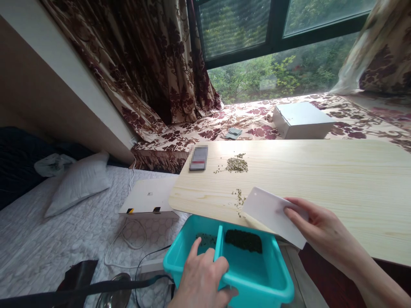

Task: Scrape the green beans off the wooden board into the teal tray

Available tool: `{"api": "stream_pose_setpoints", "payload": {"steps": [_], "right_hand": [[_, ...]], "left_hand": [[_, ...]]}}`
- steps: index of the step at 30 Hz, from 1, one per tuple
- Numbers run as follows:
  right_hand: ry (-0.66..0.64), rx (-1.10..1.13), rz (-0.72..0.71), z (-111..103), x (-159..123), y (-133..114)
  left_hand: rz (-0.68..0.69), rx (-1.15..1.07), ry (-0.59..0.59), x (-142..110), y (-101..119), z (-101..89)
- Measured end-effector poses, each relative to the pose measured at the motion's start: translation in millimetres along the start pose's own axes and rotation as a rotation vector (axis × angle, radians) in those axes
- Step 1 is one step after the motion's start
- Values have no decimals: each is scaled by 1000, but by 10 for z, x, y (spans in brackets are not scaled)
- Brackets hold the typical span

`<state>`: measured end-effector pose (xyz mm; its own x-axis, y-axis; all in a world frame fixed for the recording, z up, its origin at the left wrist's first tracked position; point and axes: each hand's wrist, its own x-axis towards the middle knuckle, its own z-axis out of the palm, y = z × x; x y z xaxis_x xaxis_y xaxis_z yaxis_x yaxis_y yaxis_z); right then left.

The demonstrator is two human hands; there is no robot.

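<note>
Right hand [317,223] pinches a white board [271,214] over the table's [337,179] near edge; left hand [205,273] grips the teal bin [257,282] by its divider; small greenish seeds [236,165] lie loose beyond the board, a dark heap [244,241] inside the bin

Turq. bin [265,285], plain white board [269,209], lt wood-grain tabletop [337,179], olive-brn grains [237,165], cream curtains [181,64] w/ burgundy floral

A flat white sheet [272,211] tilts beside scattered greenish grains [239,197], above a turquoise two-compartment tub [247,265].
</note>
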<state>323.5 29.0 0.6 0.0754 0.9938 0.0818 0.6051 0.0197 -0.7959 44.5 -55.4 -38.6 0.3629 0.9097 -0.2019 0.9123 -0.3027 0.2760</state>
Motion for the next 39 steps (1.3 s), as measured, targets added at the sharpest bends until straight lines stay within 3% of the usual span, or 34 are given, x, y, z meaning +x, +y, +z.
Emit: {"api": "stream_pose_setpoints", "payload": {"steps": [9,16,26,33,39], "right_hand": [[-14,8,-13,44,-28,-6],[6,-13,-24,56,-17,-10],[-45,6,-40,117,-15,-51],[-134,65,-59,126,-106,-115],[3,94,-5,220,-110,-119]], "left_hand": [[-11,13,-52,-4,51,-109],[-7,1,16,-8,-26,7],[-28,12,37,-21,-64,44],[-2,-23,30,-59,-94,-33],[-31,23,44,-56,-63,-65]]}}
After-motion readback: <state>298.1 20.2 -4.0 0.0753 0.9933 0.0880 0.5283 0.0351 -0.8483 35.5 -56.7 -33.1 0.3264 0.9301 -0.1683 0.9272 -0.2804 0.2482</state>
